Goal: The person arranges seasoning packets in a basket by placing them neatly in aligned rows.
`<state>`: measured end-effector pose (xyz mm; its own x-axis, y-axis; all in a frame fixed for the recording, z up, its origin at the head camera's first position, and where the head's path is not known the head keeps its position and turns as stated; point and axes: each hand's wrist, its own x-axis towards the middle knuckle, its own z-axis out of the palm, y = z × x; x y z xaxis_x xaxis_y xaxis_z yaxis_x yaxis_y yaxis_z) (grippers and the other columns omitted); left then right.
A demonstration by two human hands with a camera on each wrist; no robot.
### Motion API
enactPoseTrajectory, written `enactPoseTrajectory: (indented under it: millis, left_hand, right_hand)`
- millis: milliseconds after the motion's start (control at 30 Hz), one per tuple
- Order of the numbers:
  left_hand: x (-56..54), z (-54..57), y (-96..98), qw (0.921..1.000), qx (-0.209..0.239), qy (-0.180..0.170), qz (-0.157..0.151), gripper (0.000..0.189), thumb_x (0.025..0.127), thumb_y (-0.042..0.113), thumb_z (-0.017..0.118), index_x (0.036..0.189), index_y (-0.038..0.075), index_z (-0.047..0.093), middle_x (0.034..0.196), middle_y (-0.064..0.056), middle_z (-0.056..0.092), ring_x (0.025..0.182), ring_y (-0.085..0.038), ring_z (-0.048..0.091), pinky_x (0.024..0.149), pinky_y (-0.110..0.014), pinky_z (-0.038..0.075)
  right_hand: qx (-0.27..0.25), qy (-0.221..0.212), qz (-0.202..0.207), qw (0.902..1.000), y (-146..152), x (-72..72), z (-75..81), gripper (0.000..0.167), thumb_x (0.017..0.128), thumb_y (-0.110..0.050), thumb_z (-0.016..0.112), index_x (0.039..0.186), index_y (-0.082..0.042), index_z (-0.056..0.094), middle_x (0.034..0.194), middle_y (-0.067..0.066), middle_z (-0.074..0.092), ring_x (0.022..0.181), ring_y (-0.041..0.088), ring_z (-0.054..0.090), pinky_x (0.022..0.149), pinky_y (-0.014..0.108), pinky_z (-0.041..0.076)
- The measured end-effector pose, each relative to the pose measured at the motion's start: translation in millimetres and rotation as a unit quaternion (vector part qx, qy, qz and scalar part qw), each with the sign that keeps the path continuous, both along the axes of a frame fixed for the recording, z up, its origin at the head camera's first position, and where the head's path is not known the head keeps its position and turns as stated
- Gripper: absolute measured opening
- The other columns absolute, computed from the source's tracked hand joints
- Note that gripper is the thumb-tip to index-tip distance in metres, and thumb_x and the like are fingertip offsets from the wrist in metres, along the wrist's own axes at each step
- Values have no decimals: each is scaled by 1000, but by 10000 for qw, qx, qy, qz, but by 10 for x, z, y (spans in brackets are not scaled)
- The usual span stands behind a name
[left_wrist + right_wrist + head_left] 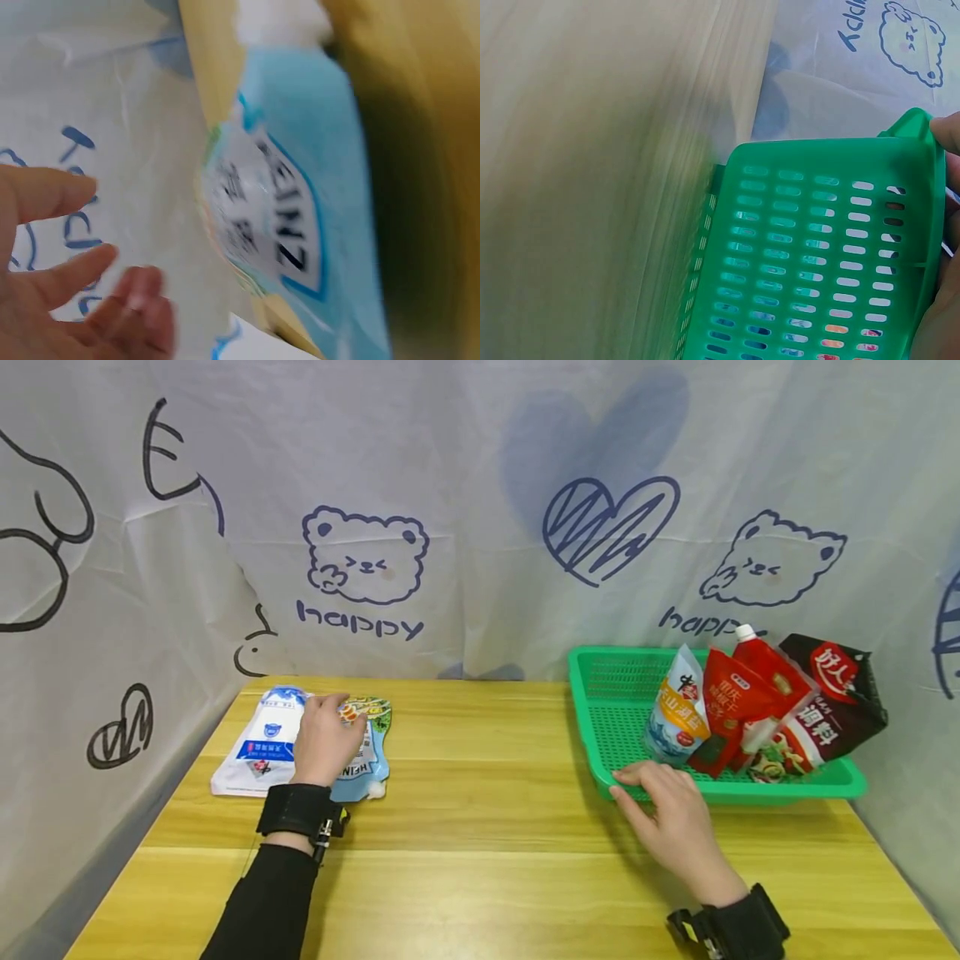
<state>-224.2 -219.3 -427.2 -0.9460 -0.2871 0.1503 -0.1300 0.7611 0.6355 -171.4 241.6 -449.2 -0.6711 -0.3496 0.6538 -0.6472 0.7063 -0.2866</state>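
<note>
My left hand [327, 740] hovers over two flat packages at the table's left. One is a white and blue salt bag [247, 767]; beside it lies a light-blue Heinz pouch [379, 752] with a white cap, partly hidden by the hand. In the left wrist view the fingers [79, 274] are spread apart from the Heinz pouch [322, 112] and hold nothing. My right hand [675, 827] grips the near left corner of a green plastic basket [585, 714], thumb outside the rim. The right wrist view shows the basket's slotted wall [825, 161].
Inside the basket stand a blue and orange pouch [677, 714], red packets [731, 689] and a black and red seasoning bag [825, 718]. Wooden tabletop [480, 793] stretches between the hands. A printed cloth [480, 527] hangs along the back and sides.
</note>
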Motion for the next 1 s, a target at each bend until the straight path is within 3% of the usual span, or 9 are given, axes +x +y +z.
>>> enactPoseTrajectory:
  millis: [267,367,467,600,700,767,833,933,1000]
  left_hand:
    - [23,-88,-175,9866,-136,-1625,-68,78,102,41,57,149,-17,38,139,-44,38,116,-55,49,89,-63,49]
    - [25,-114,-188,9832,-103,-1820,-99,74,101,44,58,140,-17,47,132,-44,41,108,-52,51,81,-57,49]
    - [19,-150,-196,9823,-79,-1869,-113,60,99,45,62,113,-14,59,122,-40,45,101,-47,49,74,-49,45]
    - [-1,-193,-207,9826,-116,-1853,-74,49,97,43,66,80,-1,53,95,-24,48,82,-34,49,63,-38,39]
    - [-26,-195,-222,9829,-128,-1835,-87,49,97,41,69,73,5,46,72,-8,38,61,-22,44,55,-32,33]
    - [-41,-186,-229,9827,-69,-1846,-98,48,96,40,70,78,2,48,68,-5,35,57,-19,42,53,-30,32]
    - [-40,-168,-232,9832,18,-1823,-112,51,96,38,71,96,-10,54,74,-14,47,64,-23,49,56,-33,39]
    - [-31,-148,-222,9824,212,-1852,-107,76,96,37,72,134,-22,42,110,-37,57,89,-36,56,72,-44,50]
    - [-25,-146,-209,9823,286,-1848,-122,87,96,36,72,145,-23,31,130,-43,51,101,-42,55,82,-50,51]
  right_hand:
    - [18,-104,-62,9999,30,18,-3,29,83,-6,83,110,-12,71,107,2,74,96,23,68,82,44,47]
    - [19,-129,-82,9999,42,21,-4,30,83,-6,83,110,-13,71,107,2,74,96,23,68,83,44,47]
    - [13,-163,-92,9998,47,22,-1,30,84,-6,83,111,-13,71,108,2,74,97,23,67,84,44,47]
    - [9,-195,-79,9998,43,21,4,29,84,-6,83,111,-13,71,108,2,74,98,23,68,85,45,47]
    - [-5,-209,-74,9998,34,17,5,29,85,-6,83,110,-12,71,108,2,74,98,23,68,85,45,47]
    - [-21,-223,-79,9997,27,12,4,28,85,-6,83,110,-12,72,108,2,74,99,24,68,86,45,47]
    - [-21,-240,-82,9997,22,8,0,28,85,-7,82,111,-12,72,108,2,74,99,24,68,87,45,47]
    - [1,-259,-92,9996,20,5,-6,28,85,-7,83,111,-13,72,108,2,74,99,24,68,86,45,47]
    - [20,-255,-105,9996,23,4,-8,28,85,-8,83,110,-13,72,108,2,74,99,24,68,86,45,47]
